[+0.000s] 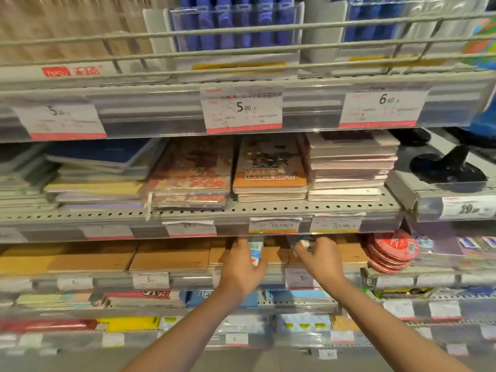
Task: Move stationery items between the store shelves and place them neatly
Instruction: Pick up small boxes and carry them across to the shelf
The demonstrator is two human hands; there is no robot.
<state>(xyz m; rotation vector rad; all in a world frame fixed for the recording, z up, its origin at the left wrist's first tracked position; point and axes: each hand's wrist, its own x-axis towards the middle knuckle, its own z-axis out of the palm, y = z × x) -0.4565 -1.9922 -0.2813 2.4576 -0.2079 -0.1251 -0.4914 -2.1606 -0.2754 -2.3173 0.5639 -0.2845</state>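
Both hands are pushed in under the lip of the shelf (268,210) that carries the notebook stacks, reaching onto the shelf of brown kraft notebooks (171,257) below. The left hand (241,267) is closed around a small pale packet (255,252) with blue and red print, thumb on one side and fingers curled behind. The right hand (320,260) pinches another small item (304,243); it is too blurred to name, though a white corner pokes out above the knuckles. Both items sit right at the front edge of that brown-notebook shelf, just over its price strip (300,277).

These look like light, thin things, card or plastic-wrapped, probably a bit glossy and apt to slide or bend if squeezed at a corner. I'd hold them by the long edges, flat between thumb and fingers, and lay them down square.

Around them: the kraft covers are matte and flat; the orange-edged book (269,181) above has rounded corners and a cartoon cover; the pink-edged stack (349,170) beside it is stiff and blocky; red round packs (389,251) lean overlapped at the right; the shelves are grey perforated metal with clear plastic label rails
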